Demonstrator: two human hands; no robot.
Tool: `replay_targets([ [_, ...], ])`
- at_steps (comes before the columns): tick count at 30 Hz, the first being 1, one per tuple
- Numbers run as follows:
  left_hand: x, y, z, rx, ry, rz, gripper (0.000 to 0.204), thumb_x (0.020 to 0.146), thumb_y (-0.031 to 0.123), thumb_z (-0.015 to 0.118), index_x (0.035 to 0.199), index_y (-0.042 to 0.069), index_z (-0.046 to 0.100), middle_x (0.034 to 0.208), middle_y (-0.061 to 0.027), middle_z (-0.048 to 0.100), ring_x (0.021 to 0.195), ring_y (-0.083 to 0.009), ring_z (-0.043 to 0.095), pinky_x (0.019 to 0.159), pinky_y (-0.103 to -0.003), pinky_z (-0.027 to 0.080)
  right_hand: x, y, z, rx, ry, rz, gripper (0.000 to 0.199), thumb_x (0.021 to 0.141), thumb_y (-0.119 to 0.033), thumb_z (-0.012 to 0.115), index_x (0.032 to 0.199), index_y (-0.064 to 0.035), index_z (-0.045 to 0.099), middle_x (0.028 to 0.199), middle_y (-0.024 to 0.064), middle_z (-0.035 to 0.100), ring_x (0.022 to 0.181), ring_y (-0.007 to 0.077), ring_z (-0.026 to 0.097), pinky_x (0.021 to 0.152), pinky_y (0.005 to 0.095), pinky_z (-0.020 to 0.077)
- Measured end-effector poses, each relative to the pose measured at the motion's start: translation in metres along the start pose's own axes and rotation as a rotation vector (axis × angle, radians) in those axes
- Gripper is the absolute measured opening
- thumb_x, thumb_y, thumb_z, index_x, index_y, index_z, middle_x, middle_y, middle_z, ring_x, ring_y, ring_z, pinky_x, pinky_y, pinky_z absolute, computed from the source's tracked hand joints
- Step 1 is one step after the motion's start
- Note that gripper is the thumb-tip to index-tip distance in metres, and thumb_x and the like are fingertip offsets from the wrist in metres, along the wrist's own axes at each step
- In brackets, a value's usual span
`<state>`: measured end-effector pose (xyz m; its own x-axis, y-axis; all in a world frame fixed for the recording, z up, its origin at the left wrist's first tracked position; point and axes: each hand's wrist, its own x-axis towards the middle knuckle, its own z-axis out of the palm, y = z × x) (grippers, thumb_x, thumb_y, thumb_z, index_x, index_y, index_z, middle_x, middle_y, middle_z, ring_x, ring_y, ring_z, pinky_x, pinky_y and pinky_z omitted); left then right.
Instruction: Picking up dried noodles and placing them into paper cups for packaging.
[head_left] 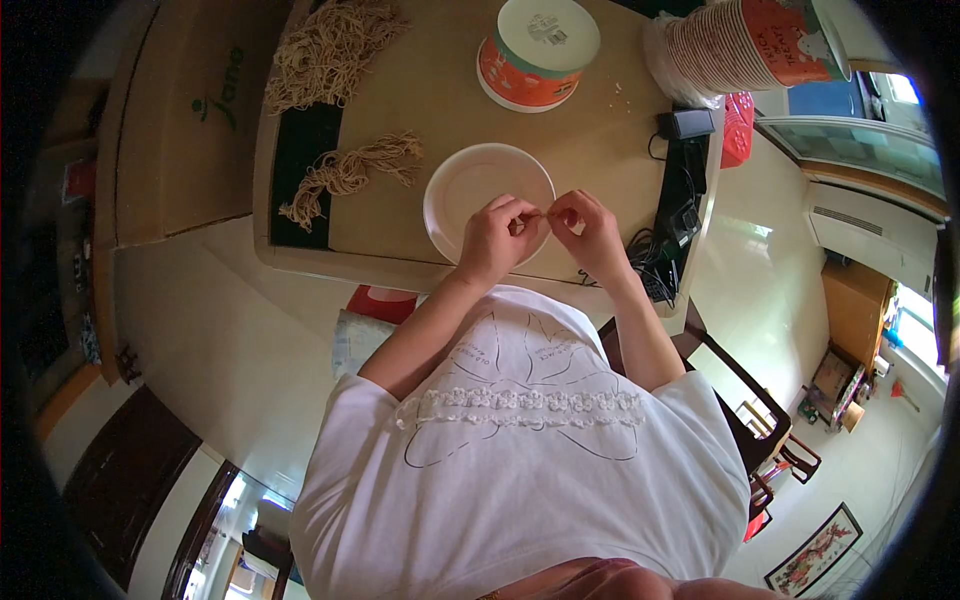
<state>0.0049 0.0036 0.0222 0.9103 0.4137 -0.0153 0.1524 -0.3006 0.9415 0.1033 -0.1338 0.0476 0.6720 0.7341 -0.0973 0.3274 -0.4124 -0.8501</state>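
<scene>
White shirt point(520, 480) fills the lower frame, both forearms running up from it to the table point(600, 150). Left hand point(497, 237) and right hand point(588, 232) meet over the near rim of the plate point(470, 185), fingertips pinched shut on a thin tan strand point(545, 213). Strand spans the small gap between the hands, long axis roughly left-right, level with the fingertips. Too thin to tell how far it runs inside either pinch. Neither hand is clearly nearer; each holds one end.

Plate itself looks bare, sits just beyond the hands near the table edge. Small bundle point(350, 172) of the same tan strands lies left of the plate, close but apart; left hand is the nearer one. Bigger heap point(330, 50) at the far left corner. Upturned orange tub point(537, 52) beyond the plate, stacked cups point(750, 45) far right, black cables point(670, 240) just right of the right hand.
</scene>
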Motion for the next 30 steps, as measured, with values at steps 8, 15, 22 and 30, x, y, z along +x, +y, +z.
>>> replay_targets([
  [8,0.0,-0.006,0.003,-0.05,0.012,-0.005,0.01,0.076,0.003,0.067,0.085,0.002,0.063,0.078,-0.0077,0.063,0.067,-0.0152,0.062,0.06,-0.027,0.048,0.0,0.001,0.002,0.0,-0.008,-0.015,0.015,0.079,-0.005,0.065,0.093,-0.0031,0.059,0.077,0.0064,0.056,0.068,0.0148,0.052,0.063,0.0262,0.0449],
  [15,0.0,-0.007,0.003,-0.12,0.014,-0.063,0.008,0.079,0.003,0.066,0.085,0.002,0.062,0.074,-0.0068,0.065,0.065,-0.0124,0.062,0.059,-0.026,0.049,0.0,0.002,0.002,0.069,0.069,0.06,0.013,0.08,-0.004,0.065,0.093,-0.0047,0.062,0.078,0.0051,0.057,0.068,0.0123,0.052,0.061,0.0248,0.0438],
  [22,0.0,-0.012,0.003,-0.165,-0.015,-0.122,0.007,0.08,0.005,0.065,0.085,0.001,0.061,0.072,-0.0045,0.064,0.064,-0.008,0.059,0.059,-0.024,0.047,-0.007,0.016,0.006,0.371,0.178,0.163,0.013,0.082,-0.002,0.063,0.094,-0.0026,0.058,0.078,-0.0004,0.055,0.071,0.0069,0.05,0.064,0.0224,0.0424],
  [30,0.001,-0.014,0.005,-0.235,-0.031,-0.161,0.007,0.083,0.008,0.064,0.084,0.001,0.061,0.071,-0.0026,0.063,0.064,-0.007,0.057,0.059,-0.023,0.046,-0.006,0.003,0.006,-0.06,0.141,0.007,0.019,0.078,-0.007,0.068,0.096,-0.0044,0.063,0.081,0.0101,0.059,0.069,0.0219,0.059,0.063,0.0296,0.049],
])
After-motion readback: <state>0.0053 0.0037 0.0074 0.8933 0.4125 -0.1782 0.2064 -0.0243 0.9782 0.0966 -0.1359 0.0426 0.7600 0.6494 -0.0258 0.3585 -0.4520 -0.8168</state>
